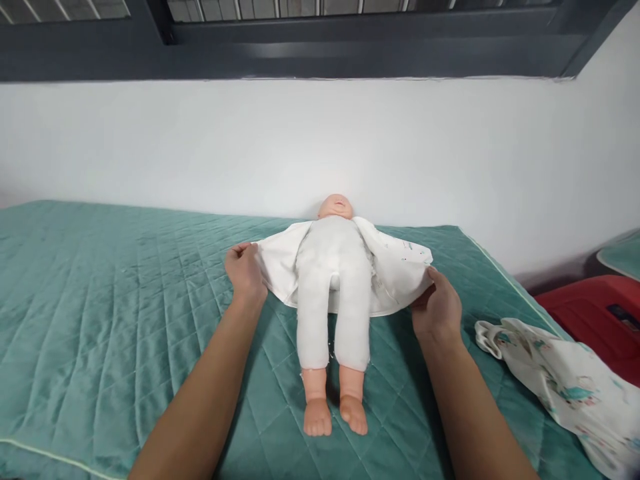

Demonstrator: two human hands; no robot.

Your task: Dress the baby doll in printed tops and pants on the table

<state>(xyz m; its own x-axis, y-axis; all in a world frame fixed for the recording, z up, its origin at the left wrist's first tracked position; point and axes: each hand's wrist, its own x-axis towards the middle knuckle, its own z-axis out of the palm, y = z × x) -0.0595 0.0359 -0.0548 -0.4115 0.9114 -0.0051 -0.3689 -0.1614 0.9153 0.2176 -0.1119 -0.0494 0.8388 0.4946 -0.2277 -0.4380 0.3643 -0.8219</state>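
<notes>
A baby doll with a white cloth body lies on its back, its bare feet pointing toward me. Under and around its torso is a white baby shirt, spread open at the front. My left hand pinches the shirt's edge on the left side. On the other side, my right hand grips the opposite edge between thumb and fingers. Both edges are held out from the doll's body. The doll's arms are hidden by the shirt.
A green quilted cover lies beneath the doll. White printed baby clothing rests at the right, beside a red plastic object. Behind the doll's head rises a white wall, with a dark window frame above.
</notes>
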